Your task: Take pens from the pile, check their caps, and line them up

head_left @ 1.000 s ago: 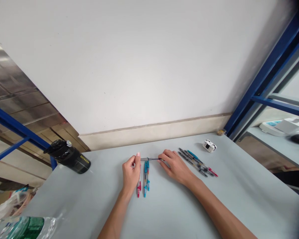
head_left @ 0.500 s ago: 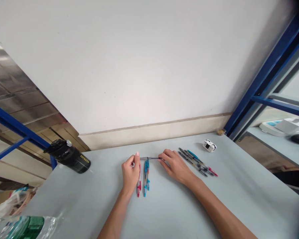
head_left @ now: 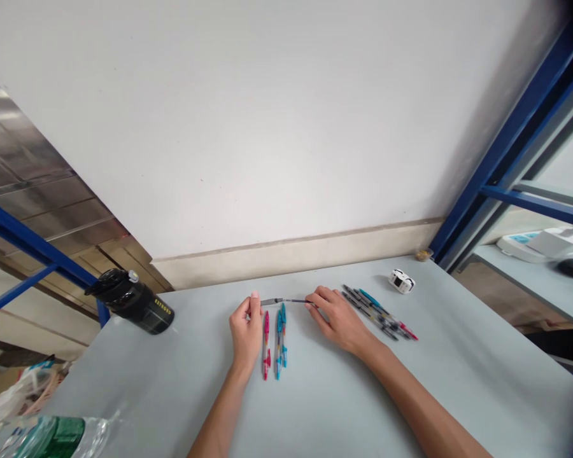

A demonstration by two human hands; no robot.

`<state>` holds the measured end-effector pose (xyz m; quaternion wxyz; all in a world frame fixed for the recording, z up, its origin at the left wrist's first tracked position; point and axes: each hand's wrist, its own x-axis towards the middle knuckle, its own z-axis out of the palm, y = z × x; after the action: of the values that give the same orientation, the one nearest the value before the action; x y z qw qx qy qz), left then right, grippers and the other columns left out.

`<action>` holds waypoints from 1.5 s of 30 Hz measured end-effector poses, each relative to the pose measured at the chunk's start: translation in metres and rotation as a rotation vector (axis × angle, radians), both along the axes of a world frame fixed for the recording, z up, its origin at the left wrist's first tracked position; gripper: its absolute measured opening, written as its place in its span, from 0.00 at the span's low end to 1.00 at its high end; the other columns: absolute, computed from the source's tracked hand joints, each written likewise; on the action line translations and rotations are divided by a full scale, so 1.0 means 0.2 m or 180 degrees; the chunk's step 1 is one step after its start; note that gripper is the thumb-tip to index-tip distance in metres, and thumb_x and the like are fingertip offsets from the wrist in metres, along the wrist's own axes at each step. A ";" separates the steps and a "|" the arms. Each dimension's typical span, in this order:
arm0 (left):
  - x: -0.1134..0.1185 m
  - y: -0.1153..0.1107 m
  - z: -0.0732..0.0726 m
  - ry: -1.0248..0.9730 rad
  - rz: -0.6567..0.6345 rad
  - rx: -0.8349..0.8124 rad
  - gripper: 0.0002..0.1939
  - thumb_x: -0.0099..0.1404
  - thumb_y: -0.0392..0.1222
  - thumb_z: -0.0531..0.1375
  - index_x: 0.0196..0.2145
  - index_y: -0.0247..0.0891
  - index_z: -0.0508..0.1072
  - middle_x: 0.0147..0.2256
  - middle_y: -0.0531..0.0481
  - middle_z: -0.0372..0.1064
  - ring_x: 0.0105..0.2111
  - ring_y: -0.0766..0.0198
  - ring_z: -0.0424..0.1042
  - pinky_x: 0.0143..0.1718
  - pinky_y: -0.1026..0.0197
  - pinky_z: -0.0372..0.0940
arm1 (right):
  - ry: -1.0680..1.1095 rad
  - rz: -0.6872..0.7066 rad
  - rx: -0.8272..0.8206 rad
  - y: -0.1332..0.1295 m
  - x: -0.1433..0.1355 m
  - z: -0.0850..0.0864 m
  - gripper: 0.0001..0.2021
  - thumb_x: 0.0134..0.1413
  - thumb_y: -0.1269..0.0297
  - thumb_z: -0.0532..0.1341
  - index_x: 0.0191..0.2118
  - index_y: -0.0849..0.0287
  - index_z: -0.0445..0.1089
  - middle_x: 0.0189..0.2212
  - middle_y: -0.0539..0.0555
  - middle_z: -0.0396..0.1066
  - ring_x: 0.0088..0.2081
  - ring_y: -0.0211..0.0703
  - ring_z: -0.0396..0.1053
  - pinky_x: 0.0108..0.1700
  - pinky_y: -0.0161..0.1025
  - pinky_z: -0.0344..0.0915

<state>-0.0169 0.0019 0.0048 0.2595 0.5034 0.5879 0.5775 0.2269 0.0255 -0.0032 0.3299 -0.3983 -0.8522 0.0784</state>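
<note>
"Pinching that pen [head_left: 270, 301] at both ends?"
"Yes: left hand [head_left: 246, 327], thumb uppermost; right hand [head_left: 337, 318], palm down, fingers bent."
"Where's it held?"
"Crosswise, just beyond the blue pens [head_left: 279, 324]."

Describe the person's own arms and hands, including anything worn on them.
The left hand and right hand are ungloved. The left forearm and right forearm taper toward the wrists; no sleeve, watch or bracelet shows.
</note>
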 end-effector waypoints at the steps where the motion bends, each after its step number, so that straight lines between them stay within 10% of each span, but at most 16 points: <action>1: 0.00 0.00 0.00 -0.0007 0.0007 0.0003 0.30 0.78 0.63 0.55 0.24 0.40 0.62 0.22 0.57 0.55 0.24 0.66 0.57 0.28 0.64 0.55 | 0.0016 -0.0003 -0.0004 0.00 0.00 0.00 0.12 0.81 0.63 0.50 0.50 0.56 0.71 0.42 0.57 0.71 0.42 0.49 0.69 0.47 0.46 0.61; 16: 0.00 -0.01 0.00 0.0202 -0.0120 -0.0043 0.30 0.77 0.62 0.57 0.23 0.41 0.60 0.21 0.58 0.50 0.24 0.66 0.52 0.28 0.62 0.52 | -0.0100 0.0054 0.0029 0.00 0.00 -0.01 0.11 0.80 0.65 0.52 0.52 0.56 0.71 0.42 0.57 0.70 0.42 0.49 0.69 0.47 0.46 0.60; 45: 0.03 -0.01 -0.02 0.0785 -0.1220 0.0333 0.09 0.75 0.49 0.65 0.45 0.47 0.85 0.43 0.45 0.82 0.45 0.54 0.80 0.51 0.53 0.73 | -0.0153 0.0242 -0.0141 -0.01 -0.02 -0.03 0.12 0.82 0.59 0.50 0.54 0.54 0.70 0.41 0.56 0.73 0.37 0.48 0.70 0.42 0.44 0.65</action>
<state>-0.0118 0.0001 0.0002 0.2642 0.6854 0.4781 0.4815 0.2228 0.0226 -0.0084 0.2973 -0.3746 -0.8725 0.1001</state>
